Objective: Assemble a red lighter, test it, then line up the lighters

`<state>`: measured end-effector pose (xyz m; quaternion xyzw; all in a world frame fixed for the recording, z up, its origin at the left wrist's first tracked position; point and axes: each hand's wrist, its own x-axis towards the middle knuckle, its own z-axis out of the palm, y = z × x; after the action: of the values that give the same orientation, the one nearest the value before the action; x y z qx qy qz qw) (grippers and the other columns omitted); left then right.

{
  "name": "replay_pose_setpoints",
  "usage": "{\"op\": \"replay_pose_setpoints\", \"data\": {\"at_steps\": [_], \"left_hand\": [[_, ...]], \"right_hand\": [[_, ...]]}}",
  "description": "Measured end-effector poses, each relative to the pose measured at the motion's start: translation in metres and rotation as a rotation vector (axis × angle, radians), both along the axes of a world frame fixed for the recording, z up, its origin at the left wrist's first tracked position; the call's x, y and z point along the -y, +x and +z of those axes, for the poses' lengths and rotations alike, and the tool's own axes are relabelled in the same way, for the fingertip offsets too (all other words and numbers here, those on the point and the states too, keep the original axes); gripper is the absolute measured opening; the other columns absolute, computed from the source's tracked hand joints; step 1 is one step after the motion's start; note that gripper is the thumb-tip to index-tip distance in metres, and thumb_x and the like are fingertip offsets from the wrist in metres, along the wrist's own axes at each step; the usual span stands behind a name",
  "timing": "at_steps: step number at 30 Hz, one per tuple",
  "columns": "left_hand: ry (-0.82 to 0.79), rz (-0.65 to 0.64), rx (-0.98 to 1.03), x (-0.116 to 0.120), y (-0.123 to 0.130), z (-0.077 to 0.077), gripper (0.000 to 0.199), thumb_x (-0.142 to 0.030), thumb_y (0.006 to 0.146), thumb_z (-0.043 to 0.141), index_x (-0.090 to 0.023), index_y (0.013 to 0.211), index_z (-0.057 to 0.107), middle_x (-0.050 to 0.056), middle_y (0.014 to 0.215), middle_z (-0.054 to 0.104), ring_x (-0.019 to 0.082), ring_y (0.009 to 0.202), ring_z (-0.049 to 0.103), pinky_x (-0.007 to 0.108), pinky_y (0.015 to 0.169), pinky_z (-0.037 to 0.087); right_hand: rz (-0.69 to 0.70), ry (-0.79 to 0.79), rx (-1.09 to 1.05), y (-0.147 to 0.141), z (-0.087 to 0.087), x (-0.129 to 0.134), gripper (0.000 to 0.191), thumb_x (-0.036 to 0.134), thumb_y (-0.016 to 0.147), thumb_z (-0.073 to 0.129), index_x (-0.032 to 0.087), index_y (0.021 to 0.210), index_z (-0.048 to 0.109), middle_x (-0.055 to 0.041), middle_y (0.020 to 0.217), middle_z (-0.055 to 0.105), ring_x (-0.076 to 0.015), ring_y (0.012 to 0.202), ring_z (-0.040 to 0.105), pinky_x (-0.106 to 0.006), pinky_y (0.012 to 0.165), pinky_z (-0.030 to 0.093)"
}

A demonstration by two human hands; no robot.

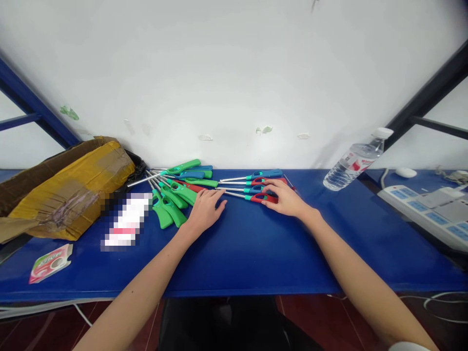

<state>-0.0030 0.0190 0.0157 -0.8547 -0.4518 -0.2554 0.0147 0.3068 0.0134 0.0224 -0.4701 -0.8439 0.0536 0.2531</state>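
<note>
Two groups of long-nosed gas lighters lie on the blue table. In the right-hand row, a blue lighter point(272, 173) is at the back and a red lighter point(259, 197) at the front, metal tubes pointing left. My right hand point(287, 199) lies over the handles, its fingers and thumb closed around the front red one. To the left, several green lighters point(171, 209) fan out in a loose pile with a blue lighter point(193, 175) among them. My left hand point(206, 207) rests palm down beside this pile, fingers extended and thumb apart, partly covering a red handle.
A taped cardboard box point(80, 185) stands left, with a pink-green card point(51, 263) before it. A water bottle point(353, 163) leans at the back right. Power strips point(420, 209) with cables lie at the right edge. A white wall point(234, 87) rises behind the table point(256, 253).
</note>
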Motion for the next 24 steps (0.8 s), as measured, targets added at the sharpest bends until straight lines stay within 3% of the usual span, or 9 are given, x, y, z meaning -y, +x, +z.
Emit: {"op": "replay_pose_setpoints", "data": {"at_steps": [4, 8, 14, 24], "left_hand": [[0.018, 0.000, 0.005, 0.001, 0.001, 0.001, 0.034, -0.030, 0.097, 0.052, -0.016, 0.125, 0.063, 0.011, 0.116, 0.069, 0.028, 0.109, 0.061, 0.046, 0.102, 0.042], [0.033, -0.007, 0.027, 0.002, 0.001, 0.001, 0.033, -0.029, 0.097, 0.052, -0.018, 0.125, 0.063, 0.012, 0.121, 0.066, 0.028, 0.112, 0.060, 0.047, 0.103, 0.042], [0.046, -0.021, 0.042, 0.003, 0.002, 0.001, 0.032, -0.029, 0.097, 0.052, -0.018, 0.125, 0.062, 0.011, 0.123, 0.064, 0.027, 0.114, 0.059, 0.046, 0.104, 0.042], [0.045, -0.027, 0.038, 0.004, 0.003, 0.003, 0.033, -0.029, 0.097, 0.051, -0.016, 0.125, 0.061, 0.013, 0.124, 0.063, 0.027, 0.116, 0.059, 0.047, 0.104, 0.042]], "right_hand": [[0.012, -0.004, 0.057, -0.003, -0.004, 0.000, 0.053, 0.032, 0.085, 0.060, 0.021, 0.137, 0.053, -0.0142, 0.146, 0.051, -0.0329, 0.138, 0.045, -0.054, 0.112, 0.038], [-0.060, -0.037, 0.201, -0.013, -0.009, 0.002, 0.054, 0.032, 0.093, 0.047, 0.015, 0.145, 0.047, -0.0150, 0.154, 0.043, -0.0313, 0.146, 0.034, -0.051, 0.118, 0.031], [-0.130, -0.004, 0.290, -0.023, -0.012, 0.001, 0.062, 0.052, 0.100, 0.034, 0.012, 0.146, 0.045, -0.0175, 0.156, 0.040, -0.0308, 0.147, 0.031, -0.048, 0.119, 0.030], [-0.083, 0.119, 0.220, -0.018, -0.015, -0.008, 0.048, 0.048, 0.097, 0.049, 0.017, 0.131, 0.063, -0.0143, 0.143, 0.056, -0.0315, 0.132, 0.051, -0.049, 0.110, 0.042]]}}
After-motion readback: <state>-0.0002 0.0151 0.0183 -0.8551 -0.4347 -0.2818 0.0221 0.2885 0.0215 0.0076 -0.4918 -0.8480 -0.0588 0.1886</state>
